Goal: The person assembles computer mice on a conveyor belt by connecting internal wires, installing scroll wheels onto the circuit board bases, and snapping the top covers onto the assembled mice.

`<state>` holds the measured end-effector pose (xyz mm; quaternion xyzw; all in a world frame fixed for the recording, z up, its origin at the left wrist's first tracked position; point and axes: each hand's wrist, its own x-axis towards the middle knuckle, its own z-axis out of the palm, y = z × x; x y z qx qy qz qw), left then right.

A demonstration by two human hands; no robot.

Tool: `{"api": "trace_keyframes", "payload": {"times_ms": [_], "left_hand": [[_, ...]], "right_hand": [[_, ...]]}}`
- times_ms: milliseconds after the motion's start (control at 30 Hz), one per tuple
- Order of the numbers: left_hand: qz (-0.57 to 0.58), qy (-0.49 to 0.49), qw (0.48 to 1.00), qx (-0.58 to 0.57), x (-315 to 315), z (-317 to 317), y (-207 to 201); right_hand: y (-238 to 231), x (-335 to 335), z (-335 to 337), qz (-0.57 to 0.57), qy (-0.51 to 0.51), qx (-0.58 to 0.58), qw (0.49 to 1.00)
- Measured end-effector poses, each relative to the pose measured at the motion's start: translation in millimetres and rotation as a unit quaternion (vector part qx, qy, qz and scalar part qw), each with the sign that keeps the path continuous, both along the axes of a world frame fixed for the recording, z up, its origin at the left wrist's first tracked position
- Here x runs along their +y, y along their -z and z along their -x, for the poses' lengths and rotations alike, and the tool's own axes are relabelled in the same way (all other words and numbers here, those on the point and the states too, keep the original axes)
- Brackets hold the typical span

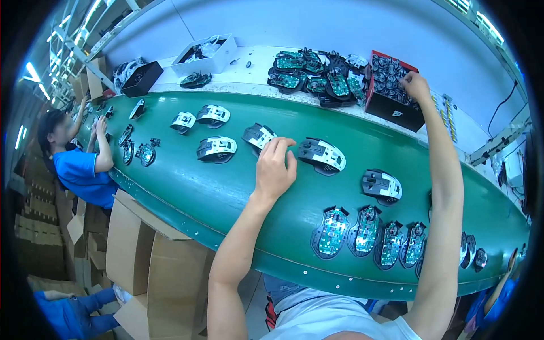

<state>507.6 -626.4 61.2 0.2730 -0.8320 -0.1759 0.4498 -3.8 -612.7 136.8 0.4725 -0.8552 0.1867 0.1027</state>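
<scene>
White-and-black computer mouse (pixel 258 135) lay under your left hand (pixel 276 167), fingers curled, grip unclear. Your right hand (pixel 417 86), fingers bent, was at parts box (pixel 381 106), hold hidden. Shelled mice (pixel 217 148) flanking left hand seemed further along; exposed circuit-board bases (pixel 330 233), nearer you than both hands, seemed unfinished.

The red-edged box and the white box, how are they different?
The white box has a pale front; the red-edged box has a black one. The right hand is at the red-edged box; no hand is at the white box. Both have open tops and things inside.
</scene>
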Motion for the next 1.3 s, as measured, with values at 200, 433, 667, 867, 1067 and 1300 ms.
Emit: {"api": "trace_keyframes", "payload": {"times_ms": [200,433,667,867,1067,1300], "left_hand": [[-0.011,0.0,0.999,0.033,-5,-11,3],[-0.017,0.071,0.997,0.038,11,2,-4],[-0.01,0.101,0.994,0.034,23,2,-4],[-0.015,0.107,0.993,0.036,26,1,-4],[-0.017,0.11,0.993,0.032,26,0,-3],[-0.038,0.126,0.991,0.022,28,-3,-2]], "right_hand": [[-41,44,-160,0.094,-0.285,-0.219,0.929],[-5,173,-324,-0.064,-0.468,-0.208,0.857],[27,199,-343,-0.041,-0.368,-0.185,0.91],[28,204,-355,-0.017,-0.39,-0.068,0.918],[24,214,-367,-0.007,-0.367,-0.083,0.926],[26,217,-376,-0.023,-0.35,-0.095,0.932]]}}
